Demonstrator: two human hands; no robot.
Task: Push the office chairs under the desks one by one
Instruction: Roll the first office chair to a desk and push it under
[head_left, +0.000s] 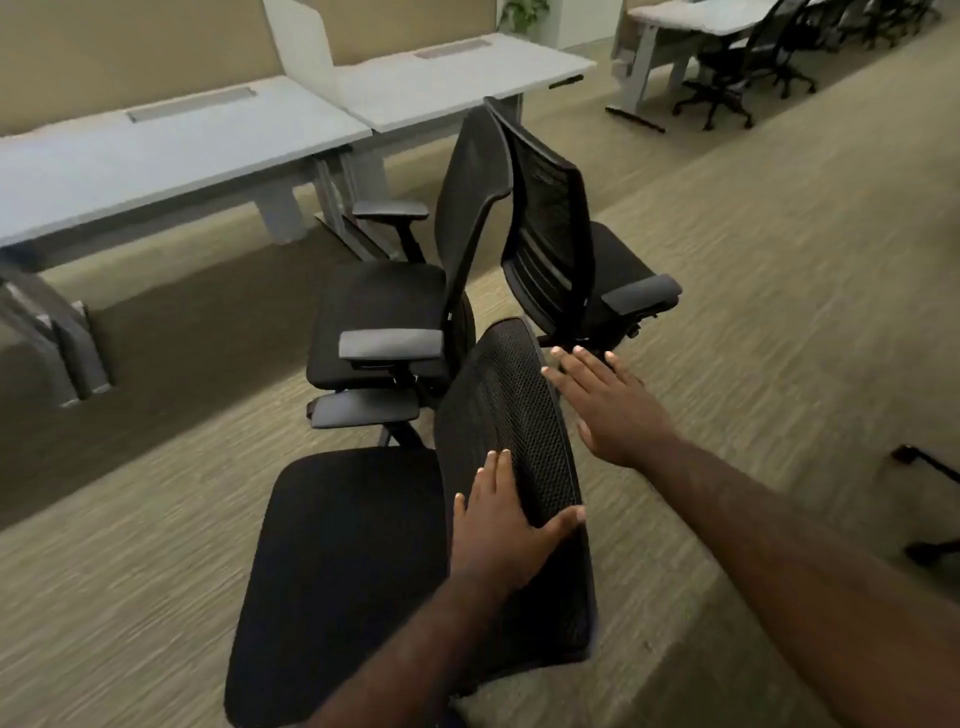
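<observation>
- Our left hand (498, 530) lies on the top edge of the nearest chair (415, 545), fingers over the front of its mesh back and thumb hooked round the rim; a loose hold, we judge, that suits steering a chair on wheels more than lifting it.
- Our right hand (613, 400) is spread flat and holds nothing. It is beside the far corner of the same backrest, though we cannot tell whether the fingertips touch it; it looks set to take the other side, so the push goes straight.
- This chair stands out on the carpet (753, 270), well apart from the near desk (171, 150), its seat turned roughly toward it.
- Two more chairs, the middle chair (395, 312) and the far chair (571, 249), stand back to back just beyond, also clear of the far desk (457, 73).
- The middle chair's armrest sits close to our chair, so we judge a push must swing left of it to reach the open knee space.
</observation>
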